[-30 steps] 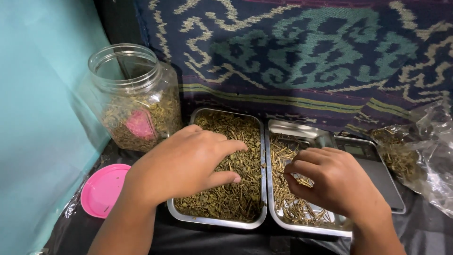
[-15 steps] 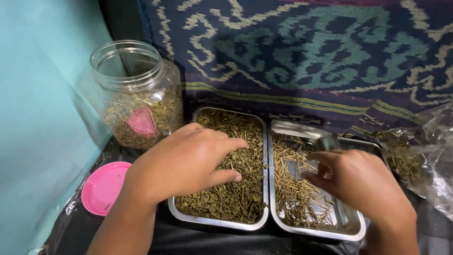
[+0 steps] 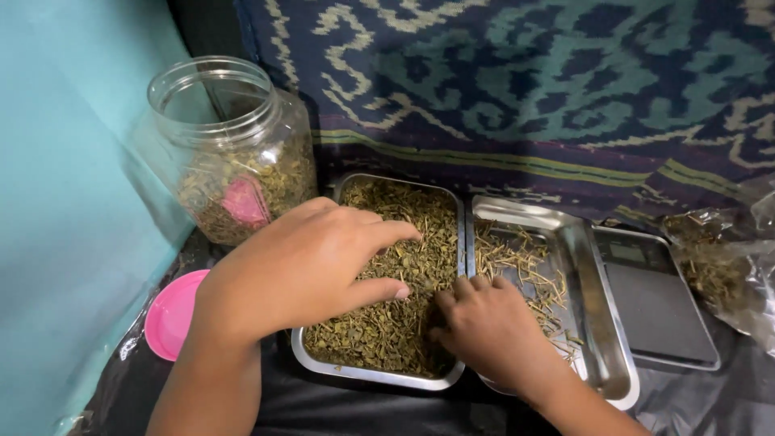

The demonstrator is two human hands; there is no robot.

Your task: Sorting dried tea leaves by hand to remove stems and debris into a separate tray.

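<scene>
Stainless steel is noted in two shallow trays set side by side on a dark covered surface: the left tray is filled with dried green leaf fragments, and the right tray carries a thinner scatter of pale straw-like stems. The left hand is laid palm down over the leaf heap, fingers spread wide and resting on the material, with nothing closed inside it. The right hand is placed across the shared rims of the two trays, its fingers curled narrowly with the tips dipped into the leaves at the left tray's right edge; whether a stem is pinched between them cannot be told. The step in hand is judged to be the picking of stems out of the leaf heap for separate collection. A fine pinch on a single stem, followed by a short carry rightward to the stem pile, is judged to be required next. A clear open jar of similar leaf is recorded at far left, a pink lid at near left, a small digital scale right of the trays, and a clear bag of leaf at far right.
</scene>
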